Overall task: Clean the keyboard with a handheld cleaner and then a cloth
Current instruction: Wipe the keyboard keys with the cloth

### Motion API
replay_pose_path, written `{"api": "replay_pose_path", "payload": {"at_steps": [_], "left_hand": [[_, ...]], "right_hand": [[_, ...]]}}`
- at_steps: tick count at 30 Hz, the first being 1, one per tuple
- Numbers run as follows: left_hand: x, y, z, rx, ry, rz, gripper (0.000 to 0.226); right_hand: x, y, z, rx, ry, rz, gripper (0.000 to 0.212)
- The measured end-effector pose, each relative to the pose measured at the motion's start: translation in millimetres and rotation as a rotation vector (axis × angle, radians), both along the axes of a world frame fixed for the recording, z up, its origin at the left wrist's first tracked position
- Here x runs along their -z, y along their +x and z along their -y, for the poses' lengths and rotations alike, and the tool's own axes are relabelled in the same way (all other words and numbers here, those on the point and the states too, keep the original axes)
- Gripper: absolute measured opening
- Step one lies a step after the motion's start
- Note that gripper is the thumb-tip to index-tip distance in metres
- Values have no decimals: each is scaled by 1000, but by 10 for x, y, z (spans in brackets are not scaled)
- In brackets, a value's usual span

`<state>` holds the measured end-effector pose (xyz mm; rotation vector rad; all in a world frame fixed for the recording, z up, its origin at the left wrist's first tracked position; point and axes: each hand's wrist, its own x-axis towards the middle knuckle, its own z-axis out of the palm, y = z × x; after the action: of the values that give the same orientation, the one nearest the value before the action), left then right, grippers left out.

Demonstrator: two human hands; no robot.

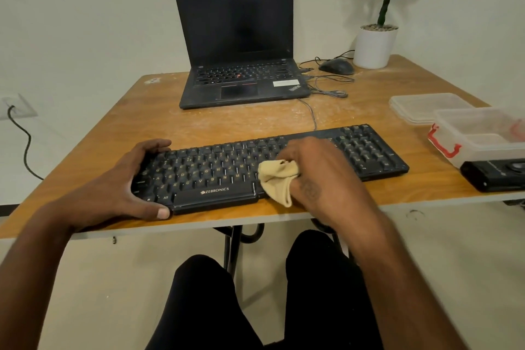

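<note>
Right hand (312,176) bunched around a tan cloth (277,180), pressing it onto the keys right of centre on the keyboard (216,170). Left hand (129,187) clamps the keyboard's left end, fingers curled over the far edge, thumb against the near edge. Keyboard lies along the near edge of the table (255,119). Black handheld cleaner (495,176) is parked at the table's right edge, untouched, so the cleaner pass is judged complete. Cloth pass under way; numpad and left-side keys probably remain. Dusty streaks visible on the table.
</note>
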<state>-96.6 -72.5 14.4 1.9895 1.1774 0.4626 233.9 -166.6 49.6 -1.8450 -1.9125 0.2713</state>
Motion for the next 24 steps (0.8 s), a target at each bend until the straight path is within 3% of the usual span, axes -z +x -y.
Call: {"api": "replay_pose_path", "payload": {"at_steps": [8,19,24], "left_hand": [[11,4,-8,7,15,25,130],[21,-11,-40,-1,11,-3,133],[30,-11,-33,6,20,21,130]], "right_hand": [[-68,701,161,266,17,36,37],[134,306,38,56,167,78,38],[101,717,91,335,207,54,28]]}}
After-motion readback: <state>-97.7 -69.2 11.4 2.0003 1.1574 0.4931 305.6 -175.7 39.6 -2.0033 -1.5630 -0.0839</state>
